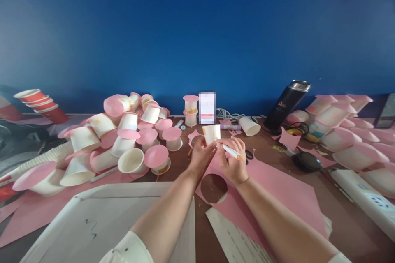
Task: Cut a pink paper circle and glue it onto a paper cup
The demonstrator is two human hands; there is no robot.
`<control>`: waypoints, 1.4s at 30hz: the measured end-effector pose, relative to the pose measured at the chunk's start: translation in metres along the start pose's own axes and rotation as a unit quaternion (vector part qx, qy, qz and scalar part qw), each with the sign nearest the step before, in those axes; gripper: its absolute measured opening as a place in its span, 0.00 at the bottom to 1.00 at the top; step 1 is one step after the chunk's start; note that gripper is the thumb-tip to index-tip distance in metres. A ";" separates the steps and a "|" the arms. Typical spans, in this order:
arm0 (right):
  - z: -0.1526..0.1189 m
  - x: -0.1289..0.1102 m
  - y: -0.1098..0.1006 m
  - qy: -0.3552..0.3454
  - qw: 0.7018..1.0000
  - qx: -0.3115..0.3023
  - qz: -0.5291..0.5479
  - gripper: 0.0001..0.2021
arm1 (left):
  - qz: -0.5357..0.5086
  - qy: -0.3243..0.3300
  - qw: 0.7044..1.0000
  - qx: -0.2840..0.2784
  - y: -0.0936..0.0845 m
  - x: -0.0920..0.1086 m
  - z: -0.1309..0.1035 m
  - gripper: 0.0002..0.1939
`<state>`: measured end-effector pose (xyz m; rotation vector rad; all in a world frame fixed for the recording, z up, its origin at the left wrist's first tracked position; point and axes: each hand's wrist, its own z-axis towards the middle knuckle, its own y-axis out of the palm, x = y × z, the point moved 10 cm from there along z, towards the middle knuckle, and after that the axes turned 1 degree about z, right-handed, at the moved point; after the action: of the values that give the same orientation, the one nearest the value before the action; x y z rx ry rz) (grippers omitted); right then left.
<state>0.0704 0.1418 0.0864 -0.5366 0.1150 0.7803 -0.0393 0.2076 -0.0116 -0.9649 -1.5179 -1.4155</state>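
Note:
My left hand (200, 153) is closed on the lower part of a white paper cup (211, 132), held upright above the brown table. Yellow marks show on the cup's side. In my right hand (233, 159) is a white marker (231, 152) with an orange end that points toward me; its other end is at the cup's side. Below both hands lies a sheet of pink paper (277, 191) with a round hole cut in it. Black scissors (249, 155) lie just right of my right hand, partly hidden.
Several paper cups with pink paper discs (156, 156) crowd the left, with more cups (359, 154) on the right. A phone (207, 107) stands against the blue wall. A black thermos (285, 104), a computer mouse (307, 161) and a power strip (367, 199) are to the right.

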 end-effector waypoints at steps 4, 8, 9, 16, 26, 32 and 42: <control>0.001 0.001 0.000 0.008 1.000 -0.006 0.008 0.05 | -0.001 -0.002 1.000 0.010 -0.002 -0.001 0.000 0.18; 0.001 -0.003 -0.004 -0.008 1.000 0.012 0.019 0.07 | -0.025 -0.001 1.000 0.006 -0.003 -0.002 0.000 0.17; 0.000 -0.004 -0.006 -0.013 0.999 0.022 0.020 0.09 | -0.042 -0.005 0.999 0.001 -0.002 -0.003 0.000 0.17; -0.003 0.003 -0.012 0.012 0.997 0.059 0.042 0.15 | -0.203 -0.050 0.978 -0.020 0.006 -0.006 -0.001 0.16; -0.001 0.009 -0.009 0.041 0.997 0.044 0.055 0.16 | -0.289 -0.111 0.951 -0.021 0.010 -0.011 -0.006 0.13; -0.001 0.016 -0.009 0.059 0.997 0.043 0.041 0.16 | -0.286 -0.116 0.949 -0.062 0.019 -0.009 -0.007 0.12; 0.000 0.003 0.000 0.021 0.999 -0.018 0.025 0.19 | -0.241 -0.116 0.960 -0.077 0.022 -0.010 -0.011 0.14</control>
<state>0.0728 0.1438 0.0849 -0.5851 0.1535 0.8215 -0.0150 0.1983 -0.0129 -0.9138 -1.9335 -1.8333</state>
